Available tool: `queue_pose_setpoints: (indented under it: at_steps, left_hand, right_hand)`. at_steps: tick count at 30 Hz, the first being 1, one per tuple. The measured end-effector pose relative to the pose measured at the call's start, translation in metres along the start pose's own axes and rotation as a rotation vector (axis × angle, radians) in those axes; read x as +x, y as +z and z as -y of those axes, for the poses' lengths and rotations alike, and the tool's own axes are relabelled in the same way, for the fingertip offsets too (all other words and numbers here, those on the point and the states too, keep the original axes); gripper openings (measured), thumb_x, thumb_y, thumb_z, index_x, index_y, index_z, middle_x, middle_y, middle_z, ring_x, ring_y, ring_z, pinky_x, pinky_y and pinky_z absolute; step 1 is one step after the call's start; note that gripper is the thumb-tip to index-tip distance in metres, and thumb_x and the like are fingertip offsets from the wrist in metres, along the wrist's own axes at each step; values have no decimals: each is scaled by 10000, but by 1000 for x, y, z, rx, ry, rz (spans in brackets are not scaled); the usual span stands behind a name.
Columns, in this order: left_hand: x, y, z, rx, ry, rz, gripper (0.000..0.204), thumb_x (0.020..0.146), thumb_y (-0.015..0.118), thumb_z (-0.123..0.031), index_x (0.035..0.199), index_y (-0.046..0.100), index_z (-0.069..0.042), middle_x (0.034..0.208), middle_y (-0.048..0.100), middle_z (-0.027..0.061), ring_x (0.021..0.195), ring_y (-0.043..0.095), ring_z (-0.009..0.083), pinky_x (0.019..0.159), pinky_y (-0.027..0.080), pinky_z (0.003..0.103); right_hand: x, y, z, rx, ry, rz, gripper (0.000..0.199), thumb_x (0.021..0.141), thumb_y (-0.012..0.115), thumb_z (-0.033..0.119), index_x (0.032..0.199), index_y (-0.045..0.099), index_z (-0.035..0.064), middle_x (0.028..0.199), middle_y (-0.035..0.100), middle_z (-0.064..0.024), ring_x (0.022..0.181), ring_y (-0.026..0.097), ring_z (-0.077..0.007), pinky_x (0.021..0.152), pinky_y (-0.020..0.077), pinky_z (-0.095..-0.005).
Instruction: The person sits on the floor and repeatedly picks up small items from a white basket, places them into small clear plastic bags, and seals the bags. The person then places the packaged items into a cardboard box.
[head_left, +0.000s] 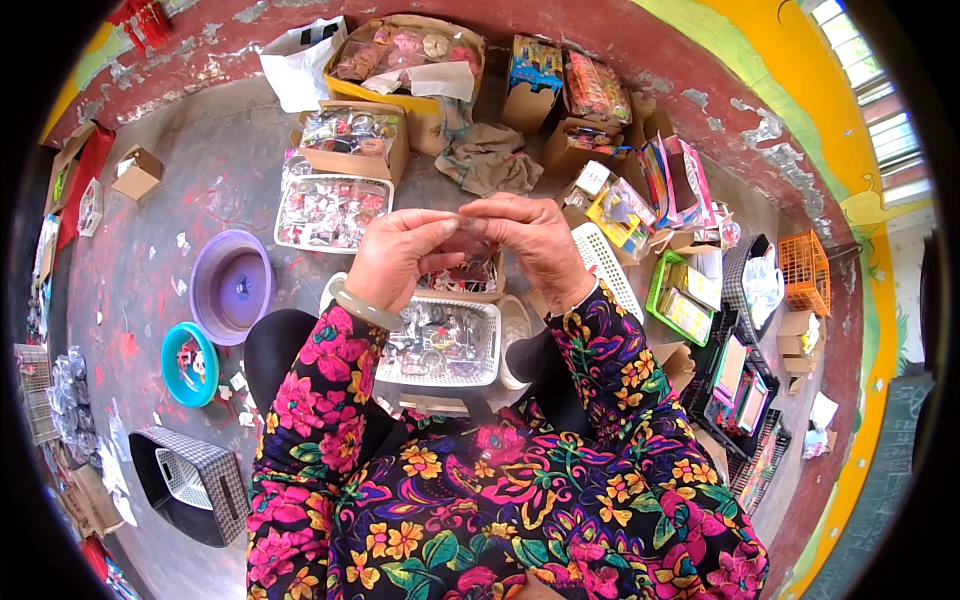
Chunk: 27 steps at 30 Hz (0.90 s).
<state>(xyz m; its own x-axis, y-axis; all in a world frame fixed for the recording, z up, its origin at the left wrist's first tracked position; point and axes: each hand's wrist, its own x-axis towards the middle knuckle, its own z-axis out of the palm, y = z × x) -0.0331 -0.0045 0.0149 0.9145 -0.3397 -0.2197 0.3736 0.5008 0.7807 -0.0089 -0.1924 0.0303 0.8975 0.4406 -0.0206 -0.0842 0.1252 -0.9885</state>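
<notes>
Left hand (398,258) and right hand (530,238) meet at chest height, fingertips pinched together on a small clear packet (466,228) held between them. Both hands are curled, thumbs and forefingers pressed onto the packet's top edge; other fingers folded loosely. Packet looks like thin transparent plastic with something small inside; contents too blurred to tell. A pale green bangle (362,306) sits on the left wrist.

Doing it well, by my read: keep both pinches close to the same edge so the film stays taut, hold it over the basket so nothing dropped is lost, and use light pressure, since thin film slips or tears.

Directly below the hands, on the lap, a white slotted basket (440,378) full of similar clear-wrapped small items. Just behind it a second white basket (334,212) of the same kind of goods on the floor, and cardboard boxes (352,140) with more packets further back. To the left on the floor: a purple basin (232,288) and a teal bowl (188,364). To the right: a green tray (682,298), an orange crate (805,272), dark crates with flat packs.
</notes>
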Motion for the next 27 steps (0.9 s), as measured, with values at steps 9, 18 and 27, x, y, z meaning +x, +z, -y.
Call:
queue_pose_setpoints:
  at_steps: [9,18,27]
  left_hand:
    - [-2,0,-4,-97,-15,47,204,891,516,-101,1015,568,52,957,628,151,888,630,225,751,535,304]
    - [-2,-5,-6,-222,-61,128,249,894,453,-82,1061,546,77,990,619,187,934,619,262,807,520,342]
    - [-3,-5,-10,-352,-77,172,288,885,468,-137,1059,548,77,1012,605,199,923,618,263,809,516,343]
  right_hand:
    - [-1,-1,1,3,-44,19,198,801,575,20,980,645,-26,927,608,-35,839,579,-100,718,457,-203]
    - [0,-5,-4,-13,-119,45,180,794,529,4,925,650,-22,863,563,-8,783,534,-77,668,412,-187]
    - [2,-7,-2,-102,-159,63,154,793,534,3,877,663,-8,777,512,15,673,455,-53,560,328,-187]
